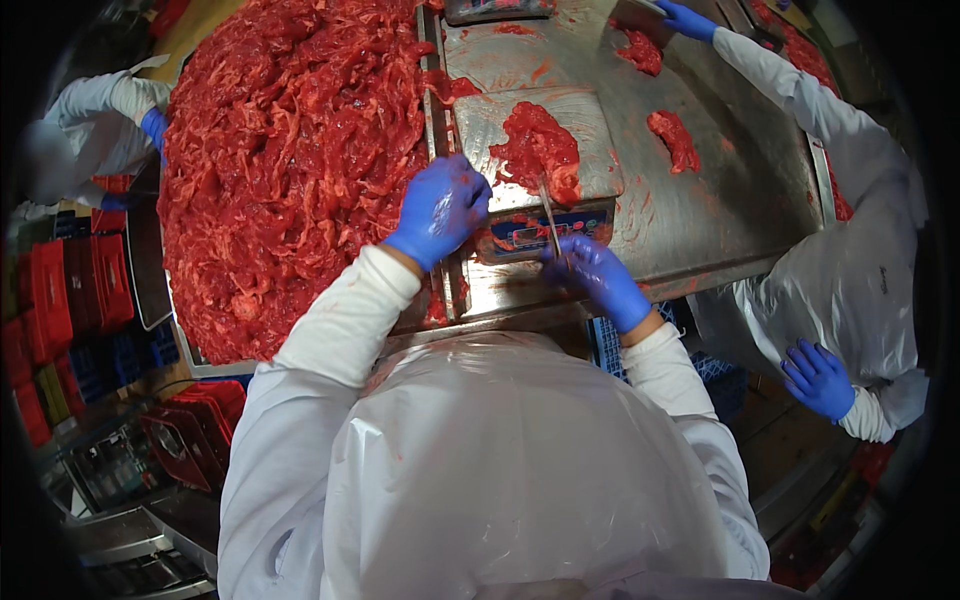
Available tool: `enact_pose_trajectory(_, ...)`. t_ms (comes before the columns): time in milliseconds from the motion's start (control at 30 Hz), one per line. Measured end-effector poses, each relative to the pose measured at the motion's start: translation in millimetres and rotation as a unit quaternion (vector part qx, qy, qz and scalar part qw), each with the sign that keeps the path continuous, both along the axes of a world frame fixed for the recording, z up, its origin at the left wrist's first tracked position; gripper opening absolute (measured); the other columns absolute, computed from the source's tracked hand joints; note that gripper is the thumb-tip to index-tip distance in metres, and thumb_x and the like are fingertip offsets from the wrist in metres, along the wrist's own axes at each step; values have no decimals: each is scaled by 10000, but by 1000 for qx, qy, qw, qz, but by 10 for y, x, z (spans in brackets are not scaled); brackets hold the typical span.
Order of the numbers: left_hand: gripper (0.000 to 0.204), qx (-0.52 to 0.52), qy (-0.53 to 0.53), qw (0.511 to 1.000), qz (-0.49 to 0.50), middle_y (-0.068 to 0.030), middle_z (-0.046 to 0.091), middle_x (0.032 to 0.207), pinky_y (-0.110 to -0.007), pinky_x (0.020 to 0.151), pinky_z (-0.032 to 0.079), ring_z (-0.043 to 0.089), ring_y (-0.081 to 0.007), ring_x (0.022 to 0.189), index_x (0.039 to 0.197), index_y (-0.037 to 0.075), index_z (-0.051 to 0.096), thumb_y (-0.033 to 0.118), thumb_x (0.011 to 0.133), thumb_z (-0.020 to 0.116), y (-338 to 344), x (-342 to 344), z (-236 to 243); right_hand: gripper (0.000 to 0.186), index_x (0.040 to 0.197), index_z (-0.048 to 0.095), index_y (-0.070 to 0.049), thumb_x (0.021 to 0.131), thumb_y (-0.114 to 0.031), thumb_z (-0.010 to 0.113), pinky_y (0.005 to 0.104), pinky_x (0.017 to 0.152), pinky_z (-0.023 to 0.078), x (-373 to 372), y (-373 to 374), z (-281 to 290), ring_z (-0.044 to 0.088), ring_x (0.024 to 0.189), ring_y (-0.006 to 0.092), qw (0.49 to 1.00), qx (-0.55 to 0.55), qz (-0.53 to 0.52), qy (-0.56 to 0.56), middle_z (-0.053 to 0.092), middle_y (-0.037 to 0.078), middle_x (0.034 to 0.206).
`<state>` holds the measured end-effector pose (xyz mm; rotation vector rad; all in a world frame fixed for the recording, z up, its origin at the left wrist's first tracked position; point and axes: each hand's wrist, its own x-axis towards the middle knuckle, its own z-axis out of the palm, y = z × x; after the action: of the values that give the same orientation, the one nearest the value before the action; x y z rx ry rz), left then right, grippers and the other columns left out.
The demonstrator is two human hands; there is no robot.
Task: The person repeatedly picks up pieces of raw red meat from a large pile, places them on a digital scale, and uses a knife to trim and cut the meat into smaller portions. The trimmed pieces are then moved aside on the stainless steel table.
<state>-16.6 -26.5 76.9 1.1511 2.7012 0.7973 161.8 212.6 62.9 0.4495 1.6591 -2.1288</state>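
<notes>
My left hand (438, 212), in a blue glove, is above the metal divider, next to the scale. Its fingers are curled closed, and anything between them is hidden. In my right hand (600, 280), also gloved, is a thin knife (549, 215). The knife's blade points away from me, across the front of the scale (596, 150), and its tip meets the raw red meat (535, 145) lying on the scale's steel plate. A large heap of raw meat strips (300, 170) fills the left side, beside my left hand.
A loose meat piece (674, 140) lies on the steel table (730, 215) right of the scale. At the far right, a co-worker's gloved hand (688, 18) holds a flat tool near more meat. Another person (100, 120) stands left. Red crates (80, 285) are stacked at the left.
</notes>
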Motion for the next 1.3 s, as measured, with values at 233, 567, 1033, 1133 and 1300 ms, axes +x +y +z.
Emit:
enact_pose_trajectory(233,221,139,39,984,103,-137,669,1039,-454,933,531,648,-356,1044,999,88,760,268,877,723,251,-220,-5,249,1128,681,-4,1037,-236,670,312,816,579,-447,-262,172,681,847,157,998,-44,-36,2,695,79,927)
enact_pose_trajectory(567,123,35,15,997,68,-143,673,989,-470,872,527,642,-357,1003,865,92,768,200,815,736,212,-119,-53,199,1140,686,19,992,-112,713,321,759,619,-647,-252,255,703,798,178,966,-234,-70,-77,701,88,914)
enact_pose_trajectory(1033,137,8,41,999,2,-146,640,950,-476,837,523,640,-358,959,847,68,715,199,813,734,-31,80,-5,228,1123,694,26,981,-151,708,308,718,615,-1003,-336,247,700,754,160,997,-39,-26,-56,710,79,876)
enact_pose_trajectory(1133,142,-53,52,997,-28,-146,629,945,-484,839,523,637,-363,964,846,68,706,202,811,735,-309,231,-72,189,1075,705,28,935,-93,746,296,661,578,-854,-294,149,680,705,155,999,23,13,-41,711,87,843)
enact_pose_trajectory(1300,164,-154,-17,988,18,-138,645,1022,-486,873,532,641,-365,986,888,82,715,221,811,753,-1185,359,-499,252,1132,757,-52,882,-82,779,323,783,553,-135,-222,-78,654,816,136,900,279,335,15,736,32,962)
